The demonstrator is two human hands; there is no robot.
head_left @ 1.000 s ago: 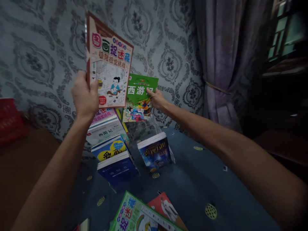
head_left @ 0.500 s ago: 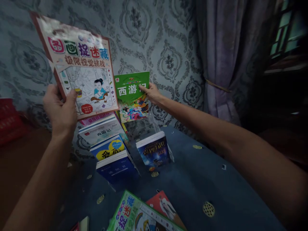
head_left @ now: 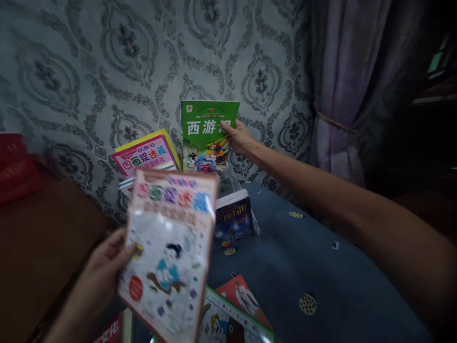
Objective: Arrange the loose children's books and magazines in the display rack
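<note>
My left hand (head_left: pixel 107 264) grips the left edge of a white picture book (head_left: pixel 167 257) with a brown border, thumb on its cover; the book is blurred. It covers most of the standing row of books behind it. At the back, my right hand (head_left: pixel 241 136) pinches the right edge of a green book (head_left: pixel 207 136) with white characters, held upright. Left of that, a pink book (head_left: pixel 143 151) leans in front of a yellow one (head_left: pixel 157 136). A dark blue book (head_left: pixel 235 216) stands below my right hand against a clear bookend (head_left: pixel 255 221).
Near the front of the blue tablecloth (head_left: pixel 285 267) lie a green-edged picture book (head_left: pixel 235 319) and a red book (head_left: pixel 243 295). Another red book (head_left: pixel 110 328) is at the bottom left. Patterned wall (head_left: pixel 150 62) rises behind, with a tied purple curtain (head_left: pixel 342 90) at right.
My left hand has brought the white picture book down and to the right, uncovering the pink and yellow books. My right hand still holds the green book, now slightly further right in view.
</note>
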